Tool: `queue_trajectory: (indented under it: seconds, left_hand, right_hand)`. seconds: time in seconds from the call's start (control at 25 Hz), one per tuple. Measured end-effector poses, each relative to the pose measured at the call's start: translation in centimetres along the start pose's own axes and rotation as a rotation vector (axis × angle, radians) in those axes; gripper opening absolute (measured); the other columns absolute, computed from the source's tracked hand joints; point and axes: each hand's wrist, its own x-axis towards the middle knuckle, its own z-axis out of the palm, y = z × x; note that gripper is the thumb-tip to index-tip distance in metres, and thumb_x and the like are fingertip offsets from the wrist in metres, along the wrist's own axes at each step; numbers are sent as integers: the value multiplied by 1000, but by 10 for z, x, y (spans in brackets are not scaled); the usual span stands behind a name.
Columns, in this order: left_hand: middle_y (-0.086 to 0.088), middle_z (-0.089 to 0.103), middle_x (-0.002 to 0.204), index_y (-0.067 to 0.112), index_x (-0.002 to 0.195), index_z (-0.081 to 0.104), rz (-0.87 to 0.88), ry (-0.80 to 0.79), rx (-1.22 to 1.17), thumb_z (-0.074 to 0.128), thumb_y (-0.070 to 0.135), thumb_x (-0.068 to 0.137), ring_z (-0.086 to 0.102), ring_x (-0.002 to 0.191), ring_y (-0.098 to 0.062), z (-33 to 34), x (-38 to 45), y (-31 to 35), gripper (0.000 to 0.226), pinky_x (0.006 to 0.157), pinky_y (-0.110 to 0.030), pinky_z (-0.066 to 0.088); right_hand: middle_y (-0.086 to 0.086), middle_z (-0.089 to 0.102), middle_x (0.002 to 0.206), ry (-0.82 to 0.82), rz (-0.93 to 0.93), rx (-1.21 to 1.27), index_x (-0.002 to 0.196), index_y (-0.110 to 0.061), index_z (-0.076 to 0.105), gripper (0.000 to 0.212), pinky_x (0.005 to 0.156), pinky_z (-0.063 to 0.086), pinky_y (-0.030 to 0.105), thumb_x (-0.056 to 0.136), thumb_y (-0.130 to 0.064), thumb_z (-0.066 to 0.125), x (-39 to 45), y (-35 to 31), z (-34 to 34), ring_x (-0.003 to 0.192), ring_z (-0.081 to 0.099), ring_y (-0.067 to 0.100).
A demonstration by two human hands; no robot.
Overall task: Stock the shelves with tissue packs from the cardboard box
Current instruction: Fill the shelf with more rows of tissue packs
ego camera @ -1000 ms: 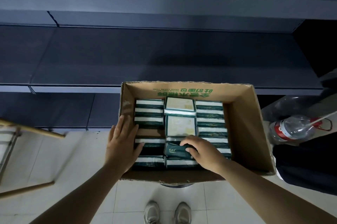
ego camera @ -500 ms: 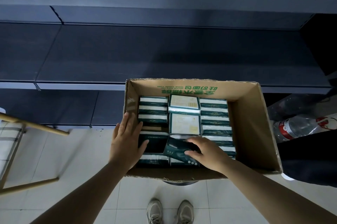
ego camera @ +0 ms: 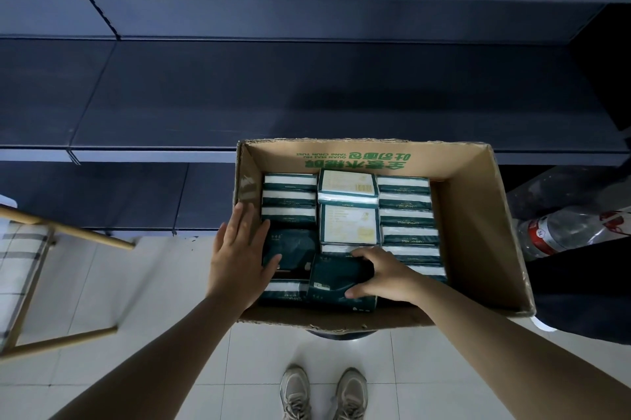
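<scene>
An open cardboard box [ego camera: 478, 224] stands in front of me, packed with several dark green and white tissue packs. My right hand [ego camera: 382, 274] grips one dark green tissue pack [ego camera: 336, 277], tilted up out of the near middle row. My left hand [ego camera: 239, 255] lies flat with straight fingers on the box's left wall, its thumb touching another dark green pack [ego camera: 290, 245]. Two packs [ego camera: 348, 207] in the middle row show their pale labelled faces. The dark shelves [ego camera: 307, 95] behind the box hold nothing.
A wooden-framed chair [ego camera: 41, 248] with a checked cushion stands at the left. A clear plastic bottle [ego camera: 563, 230] with a red label lies right of the box, above a dark bag. The floor is pale tile; my shoes [ego camera: 324, 392] show below the box.
My right hand has pulled the dark green pack up and toward me, turning its broad face upward. My left hand has slid slightly further over the box's left side.
</scene>
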Motion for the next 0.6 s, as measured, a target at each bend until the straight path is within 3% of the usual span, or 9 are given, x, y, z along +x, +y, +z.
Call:
queue_trajectory:
  seconds: [0.2,0.36,0.6]
  left_hand:
    - [-19,45,141,9,122,61,6,29,0,36,54,84,25,136,-33,1,-1,0,63,99,-54,38]
    - [-20,45,141,10,123,59,19,59,2,51,50,80,26,135,-33,3,-1,-2,59,100,-55,36]
    - [-22,45,140,11,124,56,43,74,12,55,48,78,32,132,-36,-6,-1,1,59,98,-53,36]
  right_hand:
    - [-4,40,122,-75,48,90,115,-31,50,62,94,47,32,63,-23,84,5,3,-1,109,48,15]
    - [1,47,121,-74,68,216,120,-25,49,66,93,50,33,65,-10,83,4,3,-2,108,52,18]
    - [6,59,110,-57,90,360,111,-21,55,60,87,54,35,63,4,80,-5,-3,-8,101,60,20]
